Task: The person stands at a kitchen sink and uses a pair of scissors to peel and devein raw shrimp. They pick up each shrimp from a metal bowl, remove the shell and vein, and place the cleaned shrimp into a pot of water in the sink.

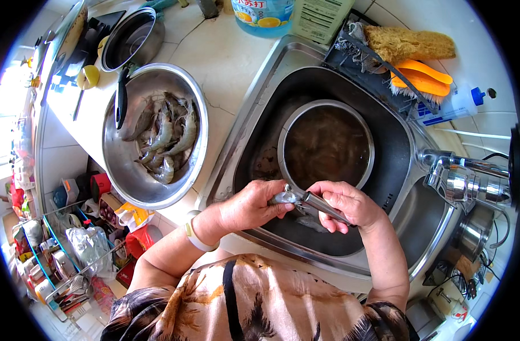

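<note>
My left hand pinches a raw grey shrimp between thumb and fingers above the front of the sink. Close beside it, my right hand grips a slim metal-handled tool. The tool's tip meets the shrimp or lies right against it; I cannot tell which. Behind both hands, a round metal bowl of murky brown water sits in the basin. Below them on the sink floor lies a pale, greyish scrap. To the left, a large steel bowl holds several whole shrimp.
A lidless saucepan stands at the back left, its black handle reaching over the shrimp bowl. A chrome faucet juts in from the right. Behind the sink, a rack carries a loofah and an orange brush.
</note>
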The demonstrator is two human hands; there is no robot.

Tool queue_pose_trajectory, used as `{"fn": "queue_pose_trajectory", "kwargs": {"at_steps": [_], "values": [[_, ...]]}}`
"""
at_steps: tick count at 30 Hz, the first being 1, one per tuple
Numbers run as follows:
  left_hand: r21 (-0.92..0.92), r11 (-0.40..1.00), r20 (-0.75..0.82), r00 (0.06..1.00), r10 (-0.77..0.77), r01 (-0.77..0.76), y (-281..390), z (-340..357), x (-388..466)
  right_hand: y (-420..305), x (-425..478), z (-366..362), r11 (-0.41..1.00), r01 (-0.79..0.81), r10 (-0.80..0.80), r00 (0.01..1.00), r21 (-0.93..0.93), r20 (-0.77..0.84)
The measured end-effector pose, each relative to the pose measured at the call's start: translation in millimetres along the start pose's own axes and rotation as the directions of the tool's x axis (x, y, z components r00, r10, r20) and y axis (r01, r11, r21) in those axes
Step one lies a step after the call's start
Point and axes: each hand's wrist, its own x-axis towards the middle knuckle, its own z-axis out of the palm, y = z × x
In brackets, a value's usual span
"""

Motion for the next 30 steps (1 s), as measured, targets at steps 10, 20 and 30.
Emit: {"fn": "queue_pose_trajectory", "kwargs": {"at_steps": [10,20,30], "values": [[-0.192,0.980,0.007,0.998,-0.056,0.056,-1,-4,-6,-9,13,1,0.992,-0.068,0.052,0.988,-0.108,-0.143],[-0.385,0.887,0.170,0.964,-0.203,0.255,-5,-7,-16,0,43,28,0.641,0.338,-0.592,0.789,-0.689,-0.163],[-0.188,0.910,0.207,0.920,-0.331,0.370,-3,-11,-19,-18,56,38,0.219,0.355,-0.533,0.824,-0.909,0.193]]}}
